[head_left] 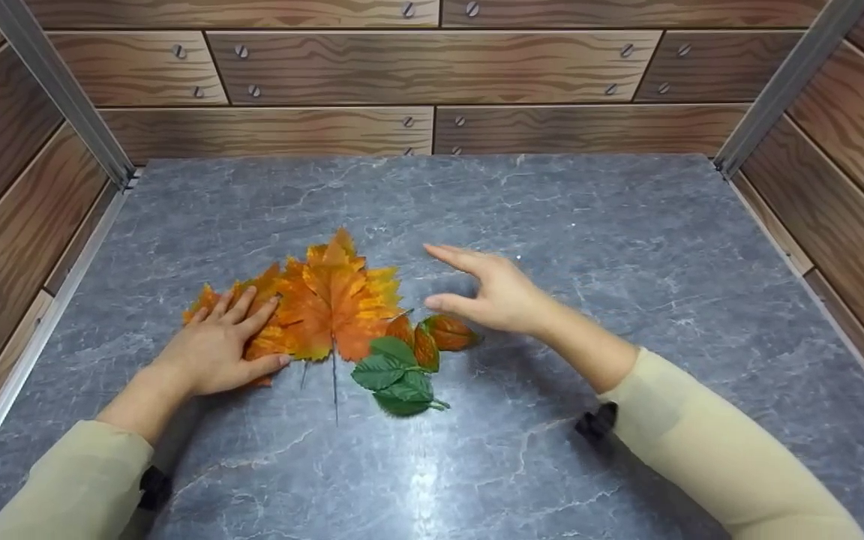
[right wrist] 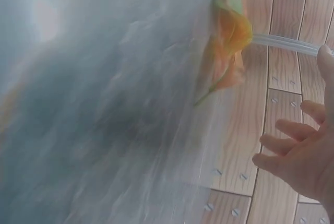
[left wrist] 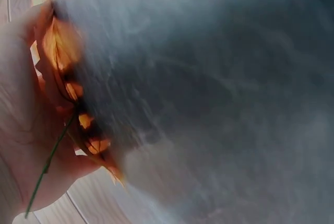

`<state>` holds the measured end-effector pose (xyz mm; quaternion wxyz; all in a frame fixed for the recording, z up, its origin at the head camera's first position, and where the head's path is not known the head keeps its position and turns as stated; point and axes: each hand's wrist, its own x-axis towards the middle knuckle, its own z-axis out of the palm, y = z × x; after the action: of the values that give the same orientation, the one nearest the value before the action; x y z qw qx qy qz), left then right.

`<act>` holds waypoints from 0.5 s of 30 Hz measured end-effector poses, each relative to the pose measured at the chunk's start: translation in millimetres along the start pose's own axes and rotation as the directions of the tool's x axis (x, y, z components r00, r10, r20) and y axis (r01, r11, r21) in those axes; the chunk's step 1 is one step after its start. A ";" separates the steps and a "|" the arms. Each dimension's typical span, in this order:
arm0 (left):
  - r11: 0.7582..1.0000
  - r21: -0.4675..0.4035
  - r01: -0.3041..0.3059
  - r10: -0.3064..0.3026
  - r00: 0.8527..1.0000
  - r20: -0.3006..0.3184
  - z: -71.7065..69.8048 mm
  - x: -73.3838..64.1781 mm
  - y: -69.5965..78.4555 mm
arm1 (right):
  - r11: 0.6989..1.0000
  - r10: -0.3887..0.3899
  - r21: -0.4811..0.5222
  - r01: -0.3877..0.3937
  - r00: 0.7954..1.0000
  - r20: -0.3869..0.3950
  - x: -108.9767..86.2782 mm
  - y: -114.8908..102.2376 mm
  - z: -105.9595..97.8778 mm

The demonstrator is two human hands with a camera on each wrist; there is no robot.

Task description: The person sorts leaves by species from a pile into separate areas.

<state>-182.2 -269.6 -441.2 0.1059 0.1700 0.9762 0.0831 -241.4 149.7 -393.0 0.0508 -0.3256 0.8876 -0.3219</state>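
Note:
My left hand [head_left: 218,349] rests with spread fingers on orange maple leaves at the left of the group. Seen from the left wrist, orange leaf parts [left wrist: 62,44] lie along the palm side, with a thin green stem [left wrist: 49,161] sticking out. Beside that hand, a large orange-yellow maple leaf [head_left: 334,307] lies with its stem toward me. A sprig of green leaves [head_left: 394,371] and a sprig of reddish-green leaves [head_left: 447,334] adjoin it on the right. My right hand [head_left: 496,292] is to the right of the leaves, fingers extended, thumb apart, holding nothing.
Everything lies on a grey marble-patterned tabletop [head_left: 552,210]. Wood-plank-patterned panels [head_left: 432,67] stand behind it and on both sides, with metal posts [head_left: 784,90] at the back corners. A black strap piece [head_left: 597,421] sits by the right sleeve.

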 end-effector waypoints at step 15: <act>0.999 0.033 -0.019 0.020 0.999 -0.029 1.1 -1.0 -0.8 | 0.921 0.011 0.381 -0.087 0.980 0.197 76.1 -1.8 28.8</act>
<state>-181.3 -270.5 -442.2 0.0882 0.1799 0.9772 0.0704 -291.4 86.6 -405.5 0.2070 -0.3159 0.8053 -0.4570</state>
